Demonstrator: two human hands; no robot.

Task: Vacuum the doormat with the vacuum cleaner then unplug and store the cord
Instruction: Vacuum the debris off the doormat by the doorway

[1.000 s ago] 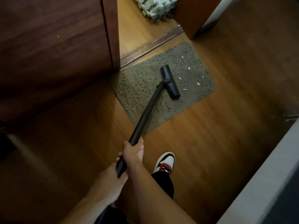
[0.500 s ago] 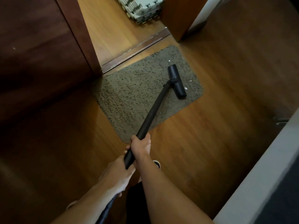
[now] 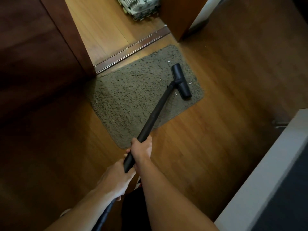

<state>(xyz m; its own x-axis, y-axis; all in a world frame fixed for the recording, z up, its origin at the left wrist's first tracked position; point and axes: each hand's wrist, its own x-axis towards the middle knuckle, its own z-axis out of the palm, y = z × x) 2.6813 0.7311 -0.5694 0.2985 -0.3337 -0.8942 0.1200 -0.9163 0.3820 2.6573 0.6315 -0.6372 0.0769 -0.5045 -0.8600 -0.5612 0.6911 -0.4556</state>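
Right hand [image 3: 141, 148] wraps long black vacuum tube [image 3: 155, 112]. Left hand [image 3: 115, 179] grips same tube just behind it. Black T-shaped nozzle [image 3: 181, 80] sits on fuzzy grey-brown doormat [image 3: 133, 94], near mat's 3 o'clock edge. Small white scraps [image 3: 190, 83] lie just beside nozzle, another at nozzle's 11 o'clock. Risk: nozzle slides off edge onto brown wooden floor [image 3: 208, 139] and misses scraps. Hard pull may bunch up mat.

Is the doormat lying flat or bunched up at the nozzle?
Flat: the doormat lies spread on the floor, its visible edges straight, with no folds or ridges around the nozzle.
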